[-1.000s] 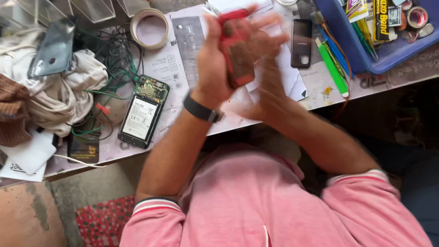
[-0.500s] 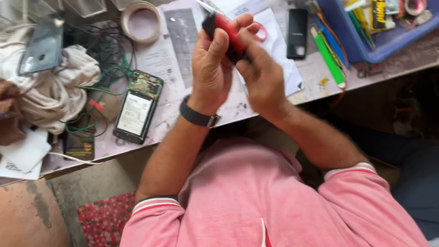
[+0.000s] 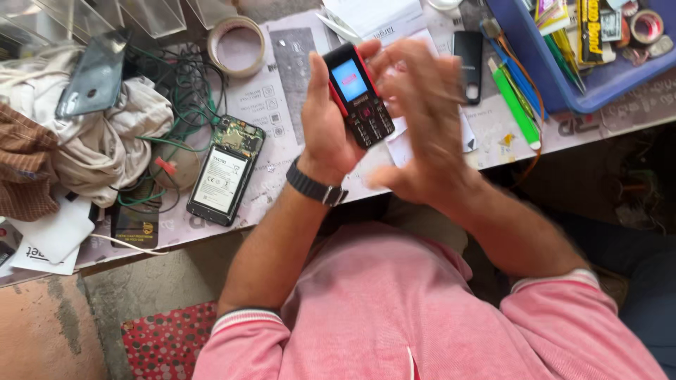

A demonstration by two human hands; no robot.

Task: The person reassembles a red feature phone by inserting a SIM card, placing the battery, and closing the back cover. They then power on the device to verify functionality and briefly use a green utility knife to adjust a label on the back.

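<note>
Half a second ago both hands were closed around the keypad phone, hiding its face; now the phone (image 3: 358, 95) is turned face up, its small screen lit blue above rows of dark keys, red plastic edging showing along both sides. The left hand (image 3: 325, 119) grips it from the side, fingers wrapped behind the casing, held above the bench (image 3: 282, 105). The right hand (image 3: 422, 119) has come off it and is spread open, fingers loose and blurred, just beside the phone. A dark ribbed watch strap (image 3: 315, 186) circles the left wrist. On the paper-covered bench lie an opened smartphone (image 3: 225, 171) with bare circuit board and flat white battery, a tape ring (image 3: 237, 46), crumpled cloth (image 3: 105, 141) and a blue plastic tray (image 3: 598, 77).
</note>
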